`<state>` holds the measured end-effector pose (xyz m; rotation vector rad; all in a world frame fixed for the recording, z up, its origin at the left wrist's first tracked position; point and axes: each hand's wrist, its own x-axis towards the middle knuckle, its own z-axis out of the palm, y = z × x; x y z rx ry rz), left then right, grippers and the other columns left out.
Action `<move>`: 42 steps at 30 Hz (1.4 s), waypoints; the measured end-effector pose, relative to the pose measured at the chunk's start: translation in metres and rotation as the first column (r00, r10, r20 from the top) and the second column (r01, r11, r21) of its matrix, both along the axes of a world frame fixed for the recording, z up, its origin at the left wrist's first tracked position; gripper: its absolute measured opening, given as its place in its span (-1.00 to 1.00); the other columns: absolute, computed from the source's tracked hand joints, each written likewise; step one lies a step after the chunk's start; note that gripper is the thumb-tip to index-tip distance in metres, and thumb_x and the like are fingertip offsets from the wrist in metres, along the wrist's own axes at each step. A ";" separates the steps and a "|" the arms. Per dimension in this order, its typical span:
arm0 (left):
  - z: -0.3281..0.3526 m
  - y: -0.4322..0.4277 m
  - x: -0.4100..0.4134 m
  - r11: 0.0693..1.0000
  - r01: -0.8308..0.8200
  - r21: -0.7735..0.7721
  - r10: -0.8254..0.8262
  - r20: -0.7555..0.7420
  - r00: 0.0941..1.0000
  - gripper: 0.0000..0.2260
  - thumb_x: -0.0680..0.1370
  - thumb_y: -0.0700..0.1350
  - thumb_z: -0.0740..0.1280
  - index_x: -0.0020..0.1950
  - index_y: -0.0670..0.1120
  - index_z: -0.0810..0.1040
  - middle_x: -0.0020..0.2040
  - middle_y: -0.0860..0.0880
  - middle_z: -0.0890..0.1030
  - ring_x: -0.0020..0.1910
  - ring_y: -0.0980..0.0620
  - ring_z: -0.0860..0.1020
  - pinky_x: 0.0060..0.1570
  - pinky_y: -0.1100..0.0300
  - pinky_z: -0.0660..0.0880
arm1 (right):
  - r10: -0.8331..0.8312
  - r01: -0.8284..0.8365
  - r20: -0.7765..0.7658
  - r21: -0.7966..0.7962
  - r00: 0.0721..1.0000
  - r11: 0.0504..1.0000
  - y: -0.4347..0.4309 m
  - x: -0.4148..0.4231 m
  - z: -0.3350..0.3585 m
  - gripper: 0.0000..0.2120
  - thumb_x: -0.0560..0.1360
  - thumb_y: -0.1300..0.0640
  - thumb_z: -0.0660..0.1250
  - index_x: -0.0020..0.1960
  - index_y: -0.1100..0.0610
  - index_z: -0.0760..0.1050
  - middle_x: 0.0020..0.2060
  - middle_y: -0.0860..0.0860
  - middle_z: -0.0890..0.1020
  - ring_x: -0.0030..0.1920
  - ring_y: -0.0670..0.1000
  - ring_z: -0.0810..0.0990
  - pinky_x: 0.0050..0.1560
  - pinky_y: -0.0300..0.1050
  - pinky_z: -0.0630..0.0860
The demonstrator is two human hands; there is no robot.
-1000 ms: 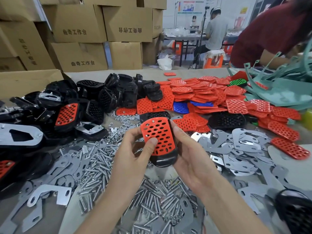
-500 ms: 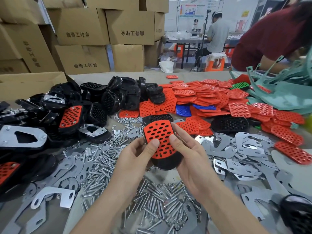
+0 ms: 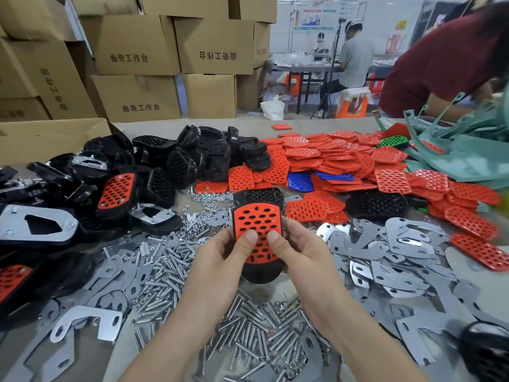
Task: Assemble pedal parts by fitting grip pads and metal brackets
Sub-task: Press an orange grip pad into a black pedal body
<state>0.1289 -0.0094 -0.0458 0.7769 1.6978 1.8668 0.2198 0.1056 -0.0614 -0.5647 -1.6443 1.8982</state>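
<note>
- We are holding a black pedal [image 3: 262, 274] up in front of us, with a red pad [image 3: 256, 221] lying on its face.
- Our left hand [image 3: 217, 263] and right hand [image 3: 305, 260] are gripping the pedal from either side, both thumbs pressing on the pad.
- Bolts [image 3: 248, 340] are lying beneath our hands, with metal brackets [image 3: 385, 257] to the right.
- Loose red pads [image 3: 330, 158] and spare black pedals [image 3: 192, 153] are lying heaped behind.

Red perforated grip pad [image 3: 257, 230] lies seated on black pedal body [image 3: 261, 272], upright.
</note>
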 end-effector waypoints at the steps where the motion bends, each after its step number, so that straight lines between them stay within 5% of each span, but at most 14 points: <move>1: 0.001 -0.001 0.000 1.000 -0.008 -0.001 0.008 0.005 1.000 -0.74 0.50 0.06 0.36 0.12 -0.01 0.66 -0.05 0.03 0.75 -0.07 0.11 0.72 -0.19 0.37 0.57 | 0.000 0.000 0.007 0.006 1.000 1.000 -0.001 0.001 0.001 -0.75 0.64 0.15 0.36 0.30 0.02 0.60 0.08 -0.04 0.76 0.15 -0.01 0.72 0.31 0.10 0.58; 5: 0.000 -0.001 -0.002 0.999 -0.043 -0.017 0.043 0.007 0.999 -0.88 0.61 -0.11 0.35 0.06 -0.03 0.67 -0.08 0.05 0.75 -0.10 0.15 0.70 -0.24 0.41 0.53 | 0.022 -0.024 0.041 0.055 0.999 0.998 -0.003 0.004 0.003 -0.82 0.66 0.12 0.35 0.22 0.04 0.65 0.06 0.00 0.75 0.15 0.03 0.71 0.29 0.06 0.59; 10: 0.000 -0.002 0.001 0.999 -0.033 -0.038 0.032 -0.018 0.999 -0.88 0.61 -0.11 0.34 0.04 -0.01 0.69 -0.07 0.06 0.75 -0.05 0.16 0.69 -0.15 0.42 0.52 | 0.051 -0.053 0.029 0.079 0.998 0.995 -0.007 0.003 0.005 -0.71 0.55 -0.10 0.38 0.15 0.03 0.69 0.01 -0.04 0.77 0.07 -0.06 0.73 0.05 -0.25 0.61; 16: 0.003 0.001 0.004 1.000 -0.009 -0.005 0.009 0.076 0.997 -0.61 0.45 0.18 0.37 0.09 -0.07 0.68 -0.04 -0.03 0.75 -0.03 0.06 0.71 -0.15 0.27 0.62 | 0.025 -0.025 0.003 -0.018 1.000 1.000 -0.005 0.001 0.004 -0.61 0.42 -0.16 0.39 0.08 0.08 0.70 -0.04 0.00 0.78 0.01 -0.04 0.75 -0.03 -0.26 0.59; 23: 0.003 -0.001 0.003 0.999 -0.044 0.018 0.042 0.113 0.993 -0.77 0.49 0.09 0.35 0.00 0.03 0.73 -0.03 -0.02 0.75 -0.01 0.06 0.71 -0.01 0.16 0.53 | 0.056 -0.057 0.023 0.017 0.998 0.998 -0.010 0.004 0.008 -0.63 0.46 -0.14 0.40 0.13 0.06 0.69 -0.02 -0.03 0.78 0.03 -0.06 0.74 -0.05 -0.32 0.59; 27: 0.003 -0.001 0.004 0.997 -0.082 -0.013 0.083 0.057 0.995 -0.81 0.63 -0.02 0.29 0.01 -0.01 0.70 -0.06 0.04 0.75 -0.04 0.14 0.69 -0.06 0.24 0.52 | 0.092 -0.094 0.065 0.025 0.994 0.995 -0.013 0.004 0.010 -0.64 0.52 -0.20 0.44 0.17 0.01 0.67 0.01 -0.02 0.77 0.00 -0.02 0.76 -0.11 -0.12 0.64; 33: 0.004 -0.001 0.003 0.999 -0.053 0.006 0.052 0.079 0.995 -0.76 0.55 0.10 0.31 0.02 0.03 0.72 -0.02 0.04 0.75 -0.02 0.15 0.69 -0.13 0.38 0.53 | 0.078 -0.078 0.018 -0.018 0.997 0.997 -0.012 0.001 0.009 -0.66 0.48 -0.16 0.43 0.16 -0.01 0.69 0.08 -0.02 0.76 0.15 -0.02 0.71 0.25 -0.04 0.56; 37: 0.003 0.000 0.004 0.998 -0.041 0.050 0.032 0.172 0.985 -0.65 0.41 0.19 0.39 0.09 0.05 0.69 0.04 0.02 0.73 0.05 0.08 0.69 0.05 0.17 0.55 | 0.050 -0.049 0.025 -0.045 0.998 0.998 -0.011 0.002 0.010 -0.66 0.47 -0.19 0.41 0.09 0.00 0.71 0.01 0.02 0.77 0.06 0.01 0.75 0.02 -0.16 0.63; 42: 0.003 0.001 0.004 0.996 -0.073 0.048 0.070 0.067 0.995 -0.62 0.44 0.21 0.36 0.15 0.05 0.63 0.00 0.07 0.73 -0.02 0.13 0.69 -0.13 0.32 0.59 | 0.048 -0.049 0.047 0.027 0.998 0.998 -0.012 0.003 0.009 -0.67 0.54 -0.16 0.41 0.11 0.07 0.69 -0.05 0.01 0.77 -0.02 0.00 0.76 -0.12 -0.23 0.63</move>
